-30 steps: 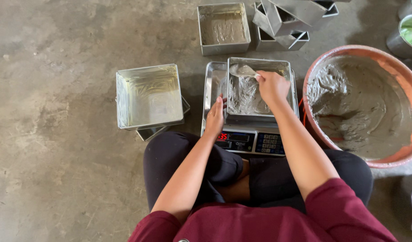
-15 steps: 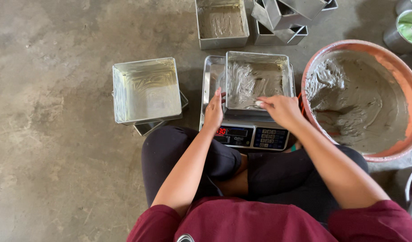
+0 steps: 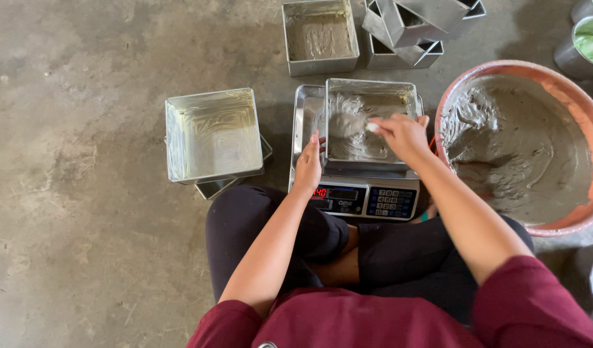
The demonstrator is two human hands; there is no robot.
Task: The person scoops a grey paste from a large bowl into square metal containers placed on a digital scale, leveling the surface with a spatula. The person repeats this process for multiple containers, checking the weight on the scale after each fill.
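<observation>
Grey batter is sitting in the square tin [image 3: 371, 122] on the digital scale [image 3: 364, 196], and the right hand [image 3: 403, 134] is hovering over that tin, fingers curled round something small and pale that is too blurred to name. The left hand [image 3: 308, 166] is resting flat and unclenched against the tin's near left corner, fingers straight, gripping nothing. The scale's red readout is glowing, though the right forearm is hiding part of its right edge.

Counting tins: one on the scale, one empty greased tin [image 3: 213, 134] to its left sitting on top of another tin whose corner [image 3: 216, 188] is only just peeking out, and one smeared tin [image 3: 320, 37] beyond the scale. Further back a jumble of stacked tins [image 3: 416, 32] is running off the top edge (no exact count possible there). One big orange basin [image 3: 564, 77] of grey mix is sitting to the right, its far side cut by the frame. At the top right corner two round metal things [image 3: 583, 42] are showing only in part, one with a green top.

Everything is standing on a bare, stained concrete floor [image 3: 77, 161], and the person is sitting cross-legged on it in dark trousers and a maroon top.
</observation>
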